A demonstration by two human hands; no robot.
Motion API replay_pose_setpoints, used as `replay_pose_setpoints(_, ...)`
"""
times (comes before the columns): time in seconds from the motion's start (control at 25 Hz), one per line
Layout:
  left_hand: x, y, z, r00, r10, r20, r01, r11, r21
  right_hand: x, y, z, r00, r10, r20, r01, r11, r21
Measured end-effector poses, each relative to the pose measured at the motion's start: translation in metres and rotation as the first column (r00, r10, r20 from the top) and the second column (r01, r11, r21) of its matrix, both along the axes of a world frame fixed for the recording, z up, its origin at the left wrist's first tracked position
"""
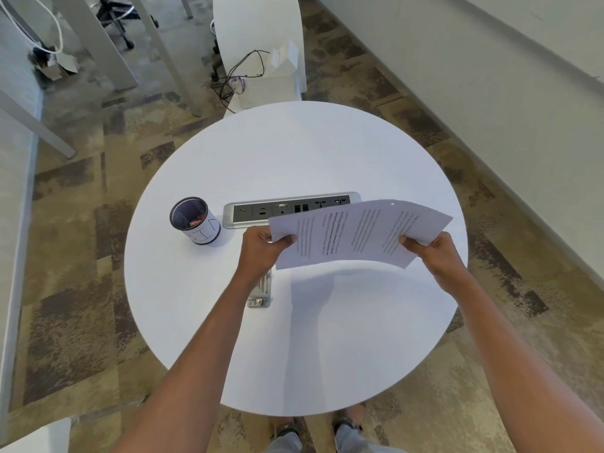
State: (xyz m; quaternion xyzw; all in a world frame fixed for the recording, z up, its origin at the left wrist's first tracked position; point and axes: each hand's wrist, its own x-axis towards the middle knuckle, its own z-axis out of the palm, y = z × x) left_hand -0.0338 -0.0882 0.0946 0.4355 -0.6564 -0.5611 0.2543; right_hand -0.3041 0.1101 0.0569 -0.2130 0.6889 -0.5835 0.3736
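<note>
Over the round white table (327, 338) the person holds a thin sheaf of printed sheets (356, 233) clear of the top. The paper bows upward in the middle and throws a broad shadow on the bare surface beneath it. The step in hand seems to be carrying or squaring the pages in the air, with nothing yet set down.

The left hand (261, 253) pinches the near left corner, thumb on top and fingers curled underneath. The right hand (434, 253) pinches the near right corner in the same way. The sheets therefore span the gap between the two grips and reach away from the person, their far edge hanging over the right end of the recessed power panel (261, 212) in the table's middle.

A black mesh cup (196, 220) with a white paper label stands just left of the panel, well apart from the paper.

A small metal tool (261, 291) lies on the table just below the left wrist. It is probably a stapler, though the forearm hides much of it.

If the pages are to be fastened, the next move calls for aligning the edges, lowering one corner toward that tool, and freeing a hand to press it.
</note>
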Motion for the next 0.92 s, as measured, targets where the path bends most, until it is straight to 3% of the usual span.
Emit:
replay_pose_setpoints(0.2,-0.019,-0.011,0.044,0.992,-0.122,-0.012,0.121,0.99,-0.071,0.012,0.009,-0.004,0.987,0.036,0.159,-0.021,0.995,-0.093)
replay_pose_setpoints(0.36,-0.037,-0.016,0.074,0.96,-0.244,0.137,0.272,0.93,-0.249,-0.004,0.024,0.011,0.981,0.013,0.191,0.006,0.995,-0.099)
replay_pose_setpoints(0.4,-0.043,-0.016,0.082,0.944,-0.276,0.183,0.32,0.901,-0.293,-0.012,0.029,0.019,0.989,0.004,0.145,0.005,0.998,-0.065)
replay_pose_setpoints(0.48,-0.055,-0.016,0.098,0.902,-0.343,0.261,0.421,0.832,-0.362,-0.027,0.034,0.04,0.989,0.106,-0.103,-0.099,0.992,0.075)
replay_pose_setpoints(0.56,-0.07,-0.014,0.112,0.856,-0.393,0.336,0.508,0.759,-0.407,-0.029,0.025,0.059,0.867,0.354,-0.35,-0.255,0.92,0.299)
replay_pose_setpoints(0.6,-0.077,-0.013,0.118,0.832,-0.413,0.371,0.547,0.725,-0.419,-0.025,0.017,0.064,0.799,0.458,-0.389,-0.323,0.873,0.364)
replay_pose_setpoints(0.68,-0.091,-0.008,0.127,0.775,-0.453,0.441,0.624,0.658,-0.422,-0.014,0.001,0.069,0.757,0.553,-0.347,-0.437,0.824,0.361)
replay_pose_setpoints(0.8,-0.103,-0.003,0.139,0.703,-0.506,0.501,0.708,0.57,-0.417,0.002,-0.009,0.064,0.829,0.473,-0.298,-0.401,0.875,0.271)
replay_pose_setpoints(0.84,-0.101,-0.007,0.14,0.725,-0.514,0.458,0.687,0.59,-0.425,0.005,-0.008,0.059,0.868,0.41,-0.28,-0.352,0.906,0.235)
replay_pose_setpoints(0.92,-0.085,-0.021,0.133,0.857,-0.431,0.284,0.516,0.712,-0.476,0.008,-0.005,0.052,0.939,0.28,-0.201,-0.256,0.957,0.139)
